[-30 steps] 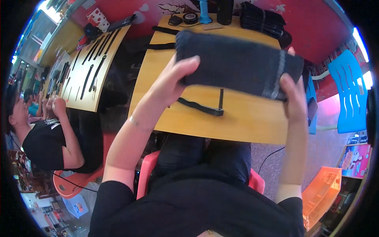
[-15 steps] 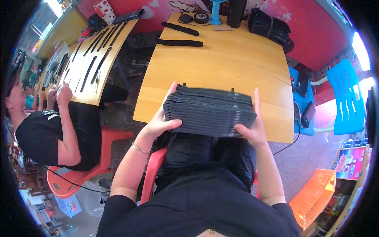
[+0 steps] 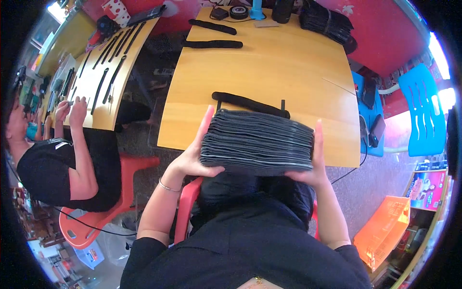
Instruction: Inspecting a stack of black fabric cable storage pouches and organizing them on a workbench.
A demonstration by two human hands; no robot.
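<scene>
Between my two hands is a thick stack of flat black fabric pieces [image 3: 257,142], its layered edges facing me. My left hand [image 3: 195,156] presses its left end, thumb low along the near side and fingers up behind the end. My right hand [image 3: 315,166] clasps the right end in the same way. The stack is over the table's near edge, above my lap. Just beyond it a long, padded-looking black strip [image 3: 250,104] lies slanted. Two thin dark tabs stick up behind the stack near that strip's ends; what they belong to is hidden.
Two more black strips [image 3: 213,44] lie at the far left of the wooden table [image 3: 260,67]. At its back are a tape roll [image 3: 238,12], a blue stand [image 3: 257,12] and a tied black bundle [image 3: 326,21]. A co-worker [image 3: 67,164] sits at a left table; an orange crate [image 3: 382,231] stands right.
The stack has tipped in my hands, so its layered edges show more fully, and it sits slightly lower in view. The black strip beyond it has come into sight.
</scene>
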